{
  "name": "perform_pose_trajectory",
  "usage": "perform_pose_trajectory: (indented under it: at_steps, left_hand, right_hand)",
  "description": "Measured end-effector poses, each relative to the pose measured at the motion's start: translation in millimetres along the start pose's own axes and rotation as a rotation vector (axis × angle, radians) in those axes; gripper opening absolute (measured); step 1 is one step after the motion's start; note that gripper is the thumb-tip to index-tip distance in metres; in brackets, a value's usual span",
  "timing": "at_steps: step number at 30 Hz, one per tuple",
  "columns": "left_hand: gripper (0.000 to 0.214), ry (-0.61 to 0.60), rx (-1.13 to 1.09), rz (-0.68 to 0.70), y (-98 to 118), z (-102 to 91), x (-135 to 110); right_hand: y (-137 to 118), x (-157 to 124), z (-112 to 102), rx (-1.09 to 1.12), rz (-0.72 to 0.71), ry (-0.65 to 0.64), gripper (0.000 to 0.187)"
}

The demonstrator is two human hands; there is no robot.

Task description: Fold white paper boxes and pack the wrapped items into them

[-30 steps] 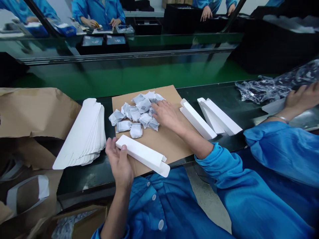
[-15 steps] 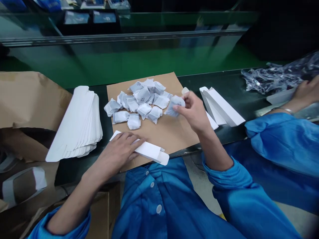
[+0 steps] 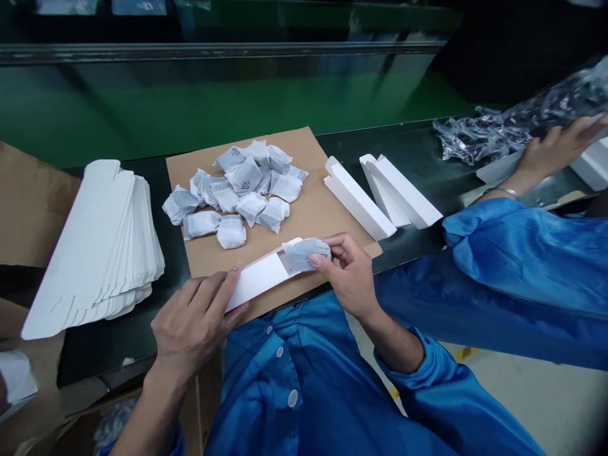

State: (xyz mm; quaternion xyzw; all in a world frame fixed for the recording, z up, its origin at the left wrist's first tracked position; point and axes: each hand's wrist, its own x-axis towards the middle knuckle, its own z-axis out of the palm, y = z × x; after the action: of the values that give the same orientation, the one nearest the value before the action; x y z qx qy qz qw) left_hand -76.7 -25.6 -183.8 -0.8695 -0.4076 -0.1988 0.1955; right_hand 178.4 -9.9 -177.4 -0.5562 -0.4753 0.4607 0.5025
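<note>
My left hand [image 3: 197, 313] is closed around one end of a long white carton [image 3: 259, 282], which lies tilted near the front edge of the brown cardboard sheet [image 3: 327, 212]. Between the fingers of my right hand [image 3: 349, 269] is a small packet [image 3: 306, 254] in pale wrapping with a dark printed mark. The packet touches the carton's open right end, partly over the flap. Behind the carton lies a heap of similar wrapped packets [image 3: 244, 177]. What is inside the wrapping is hidden.
Flat white carton blanks [image 3: 102, 240] are stacked at left, beside a brown cardboard box [image 3: 35, 206]. Several folded white cartons [image 3: 403, 190] lie at right. Farther right, a co-worker's hand [image 3: 551, 149] is near clear plastic bags [image 3: 484, 133] on the dark table [image 3: 346, 142].
My right hand has brought the packet from beside the heap down to the carton's open end. The carton has turned so that its open end points up and right.
</note>
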Motion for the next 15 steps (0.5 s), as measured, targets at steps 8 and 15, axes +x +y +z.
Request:
perform_pose_trajectory:
  at_steps: [8, 15]
  left_hand:
    - [0.068, 0.055, 0.014, -0.056, 16.9, -3.6, -10.3]
    - [0.063, 0.031, 0.020, -0.167, 37.1, -0.9, -11.8]
  right_hand:
    - [-28.6, 20.8, -27.0, -0.286, 0.013, -0.416, 0.023]
    - [-58.4, 28.9, -30.3, -0.741, -0.168, -0.443, 0.018]
